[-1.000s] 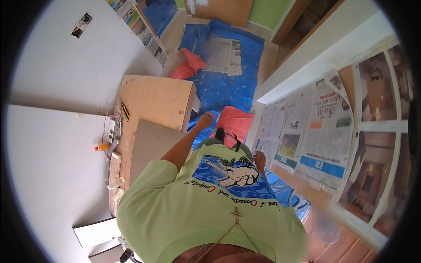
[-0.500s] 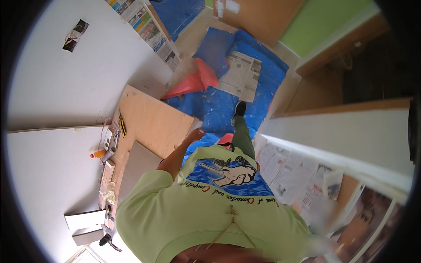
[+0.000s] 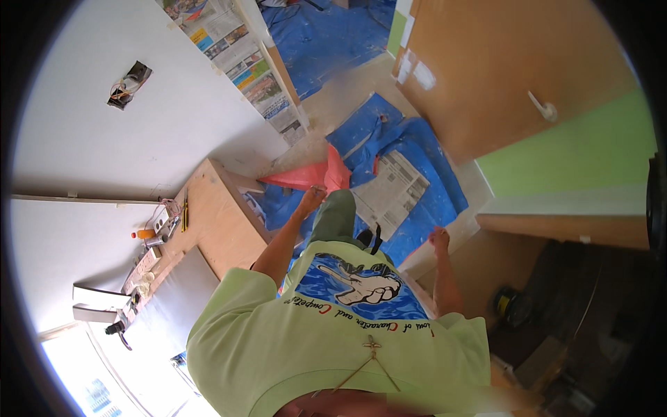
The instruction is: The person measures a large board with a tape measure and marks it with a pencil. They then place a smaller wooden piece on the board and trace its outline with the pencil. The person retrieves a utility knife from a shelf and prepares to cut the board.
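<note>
Walking across a covered floor looks like the work in hand, and it goes best with both arms kept loose and the feet placed flat on the sheeting so it does not slide. Nearest, the left hand [image 3: 310,199] swings low beside the leg, fingers loosely curled around nothing that shows; the right hand [image 3: 438,240] is closed in a loose fist, and whether it holds something small I cannot tell. Just beyond the left hand lies a crumpled red sheet [image 3: 316,176], its long axis running left to right with a peak pointing away. Past it a newspaper [image 3: 392,191] lies flat on the blue tarp [image 3: 424,149], slanted toward the wooden door [image 3: 500,76].
</note>
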`<state>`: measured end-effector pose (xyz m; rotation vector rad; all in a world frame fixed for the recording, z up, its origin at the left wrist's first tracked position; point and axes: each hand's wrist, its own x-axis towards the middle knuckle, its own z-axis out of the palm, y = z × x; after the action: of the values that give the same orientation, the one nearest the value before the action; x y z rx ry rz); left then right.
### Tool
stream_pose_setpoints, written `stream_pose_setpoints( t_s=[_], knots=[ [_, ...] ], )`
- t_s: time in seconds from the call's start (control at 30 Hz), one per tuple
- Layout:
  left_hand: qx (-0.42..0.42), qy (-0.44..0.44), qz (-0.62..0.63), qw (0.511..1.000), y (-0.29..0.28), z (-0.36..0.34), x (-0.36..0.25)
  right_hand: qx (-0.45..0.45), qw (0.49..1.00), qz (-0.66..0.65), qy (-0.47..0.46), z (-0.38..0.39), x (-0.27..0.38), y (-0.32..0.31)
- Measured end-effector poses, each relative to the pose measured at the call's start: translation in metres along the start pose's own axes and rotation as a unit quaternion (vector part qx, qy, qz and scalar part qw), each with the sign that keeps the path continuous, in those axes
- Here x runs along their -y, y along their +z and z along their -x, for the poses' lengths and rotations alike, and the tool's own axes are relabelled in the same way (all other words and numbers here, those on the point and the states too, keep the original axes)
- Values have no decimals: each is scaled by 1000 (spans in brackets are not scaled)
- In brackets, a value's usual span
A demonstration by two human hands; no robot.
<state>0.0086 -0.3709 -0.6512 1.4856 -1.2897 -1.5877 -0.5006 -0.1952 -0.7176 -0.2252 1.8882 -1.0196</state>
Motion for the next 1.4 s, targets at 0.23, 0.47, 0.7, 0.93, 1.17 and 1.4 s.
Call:
stream_pose_setpoints(
  t_s=[0.23,0.47,0.7,0.93,1.17,1.4],
  knots=[
    [-13,-372,42,927,-24,-95,15,103,989,-25,-103,-143,161,122],
    [-66,-146,-42,986,-48,-363,-35,155,986,41,51,-229,199,210],
    [-27,40,114,992,-32,-608,-212,172,982,32,75,-356,280,291],
    [15,-24,64,998,-57,-662,-283,217,968,126,10,-449,439,427],
    [-243,-173,134,945,-158,-726,-214,296,907,288,-86,-588,539,576],
    [-388,-200,287,853,-222,-807,-256,309,890,334,-30,-691,761,760]
  ],
)
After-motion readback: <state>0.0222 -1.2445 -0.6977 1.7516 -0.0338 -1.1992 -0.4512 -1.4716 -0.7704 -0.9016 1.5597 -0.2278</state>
